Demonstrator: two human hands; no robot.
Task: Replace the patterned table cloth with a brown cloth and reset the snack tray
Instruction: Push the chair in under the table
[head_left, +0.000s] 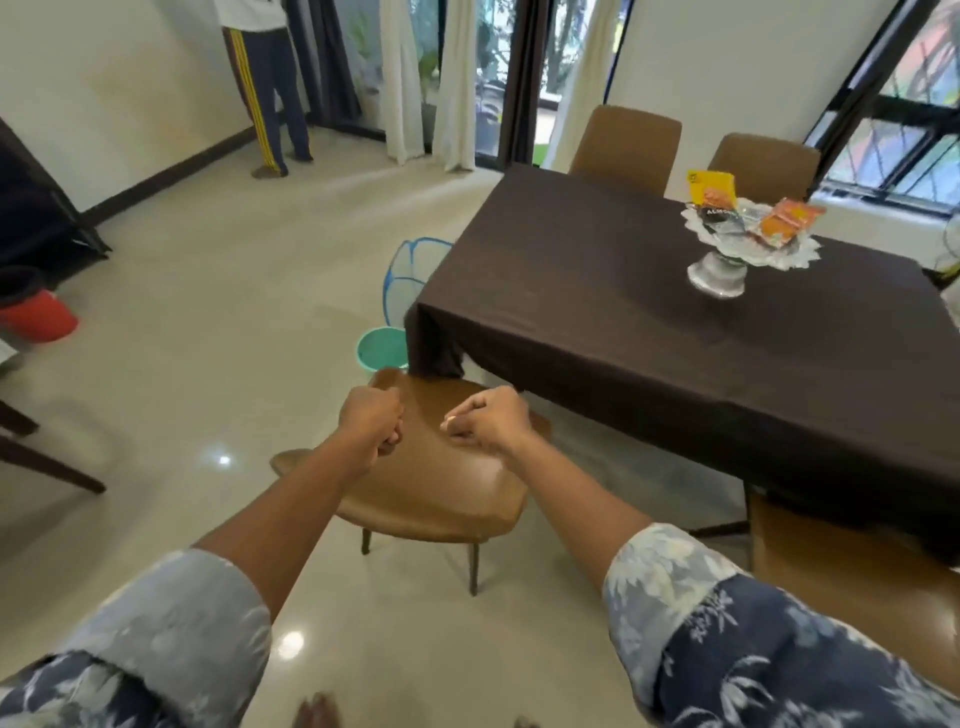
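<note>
Right end of brown cloth past frame edge; print on snack packets mostly illegible.

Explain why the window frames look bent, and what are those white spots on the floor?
Head view: the wide-angle lens bows straight lines near the edges, like the window frame and skirting board; the white spots on the glossy floor are glare, probably from lights overhead; the brown chair seat carries a softer sheen; the snack packets look slightly blurred.

Brown cloth covers the table; snack tray stands upright on it.
</note>
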